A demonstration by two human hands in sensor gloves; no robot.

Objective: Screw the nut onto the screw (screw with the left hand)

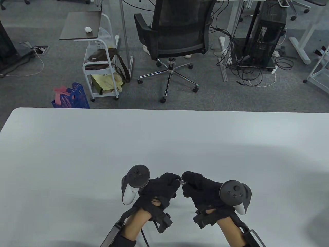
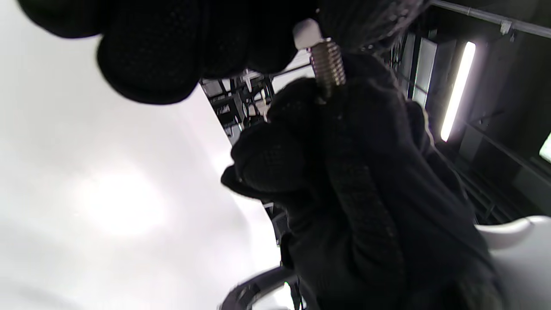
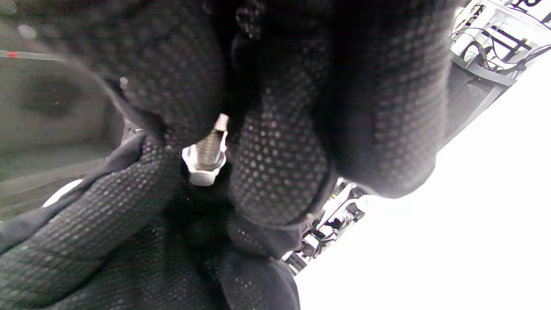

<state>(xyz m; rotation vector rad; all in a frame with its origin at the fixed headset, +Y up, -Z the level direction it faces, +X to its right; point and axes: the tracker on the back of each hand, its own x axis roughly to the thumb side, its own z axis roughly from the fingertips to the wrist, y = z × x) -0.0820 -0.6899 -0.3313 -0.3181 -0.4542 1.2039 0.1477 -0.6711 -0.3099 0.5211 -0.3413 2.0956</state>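
Observation:
Both gloved hands meet low over the white table (image 1: 77,154) near its front edge. A short metal screw (image 1: 182,182) bridges the gap between them. My left hand (image 1: 176,180) pinches a silver hex nut (image 3: 201,168) that sits on the screw's thread (image 3: 210,146). In the left wrist view the nut (image 2: 305,32) shows at the top, and the threaded shaft (image 2: 328,64) runs down into my right hand (image 2: 344,172). My right hand (image 1: 186,182) grips the screw's other end, and its head is hidden inside the fingers (image 3: 275,150).
Beyond the table's far edge stand a black office chair (image 1: 177,33), a white trolley (image 1: 101,69) with bags, and a blue basket (image 1: 72,97). A computer tower with cables (image 1: 267,36) is at the back right.

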